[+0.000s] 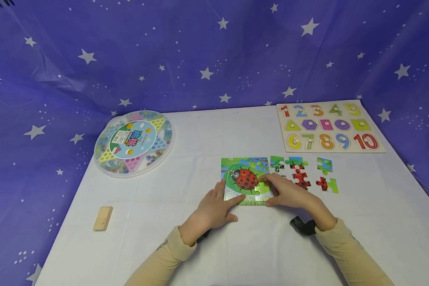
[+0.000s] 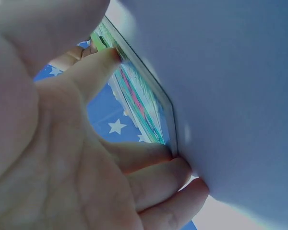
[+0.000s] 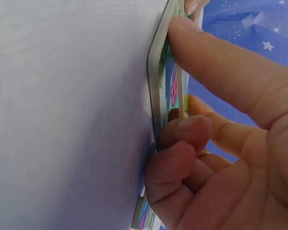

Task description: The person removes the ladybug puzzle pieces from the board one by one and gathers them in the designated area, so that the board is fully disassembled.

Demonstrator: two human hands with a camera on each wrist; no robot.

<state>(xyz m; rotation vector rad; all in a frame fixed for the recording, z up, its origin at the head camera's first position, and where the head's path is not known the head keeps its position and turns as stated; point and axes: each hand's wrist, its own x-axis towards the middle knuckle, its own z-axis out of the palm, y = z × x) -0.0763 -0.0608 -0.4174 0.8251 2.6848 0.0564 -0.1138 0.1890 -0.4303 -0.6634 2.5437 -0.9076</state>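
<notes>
A ladybug jigsaw puzzle (image 1: 245, 178) in a flat frame lies on the white table in the head view. My left hand (image 1: 213, 207) rests at its lower left corner, index finger extended over the front edge and the other fingers along the left side. At the puzzle's right side, my right hand (image 1: 289, 192) pinches a yellow-green puzzle piece (image 1: 262, 187) at the lower right of the picture. In the right wrist view its thumb (image 3: 216, 62) lies against the frame's edge (image 3: 156, 72), with the other fingers curled. Loose puzzle pieces (image 1: 302, 180) lie just right of the frame, some partly hidden by that hand.
A wooden number-and-shape board (image 1: 330, 129) lies at the back right. On the back left is a round clear-lidded marble game box (image 1: 134, 143). A small wooden block (image 1: 103, 218) sits at the left. A purple starry cloth (image 1: 200, 51) hangs behind the table.
</notes>
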